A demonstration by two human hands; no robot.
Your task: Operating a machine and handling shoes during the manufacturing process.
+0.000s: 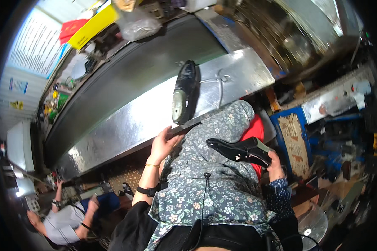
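A glossy black shoe [232, 149], with a pale green shoe last showing at its heel opening, is gripped by its heel end in my right hand [275, 163]. It hangs over my flowered apron [203, 190], toe pointing left. My left hand [165, 144] has its fingers spread and holds nothing, just in front of the metal ledge's near edge. Beyond it, a second black shoe [186, 94] lies on the shiny metal ledge [155, 104], its pale green last facing up. A thin bent metal rod [220, 85] rests to the right of that shoe.
Behind the ledge runs a dark conveyor belt [125, 75]. A yellow bin [93, 26] and a clear plastic bag [139, 27] stand beyond it. At right is a blue metal frame [274, 121]. Another person [67, 221] works at lower left.
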